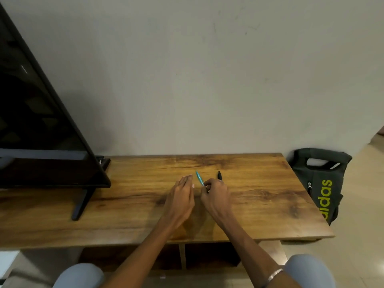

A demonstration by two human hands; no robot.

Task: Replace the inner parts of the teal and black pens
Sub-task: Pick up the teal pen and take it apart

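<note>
- Pinching the teal pen point(200, 178) in the curled fingers of my right hand point(216, 194), I hold its lower end while the slim glossy plastic barrel slants up toward eleven o'clock, above the table point(259, 196).
- The black pen point(219, 175) is a thin dark stick lying on the wood at twelve o'clock from my right knuckles, its near end hidden behind that hand, so I cannot tell whether they touch.
- The tabletop is brown wood-grain with dark streaks and knots, smooth, with a faint sheen.
- My left hand point(181, 197) holds nothing: fingers straight and close together, pointing toward twelve o'clock, with the tips just beside the teal pen, at its nine o'clock side.
- Both forearms reach in from six o'clock and angle toward each other, so the hands sit near one another at the middle of the table.
- A thin ring point(220, 181) sits on a right finger and a pale metal bangle point(274, 275) circles my right forearm.
- At nine o'clock a flat black screen point(37, 125) with a glossy face stands on a slim angled foot point(82, 204).
- At three o'clock, off the table's end, a dark fabric bag point(320, 179) with a cut-out handle leans at the wall; yellow-green letters down its side read "adidas".
</note>
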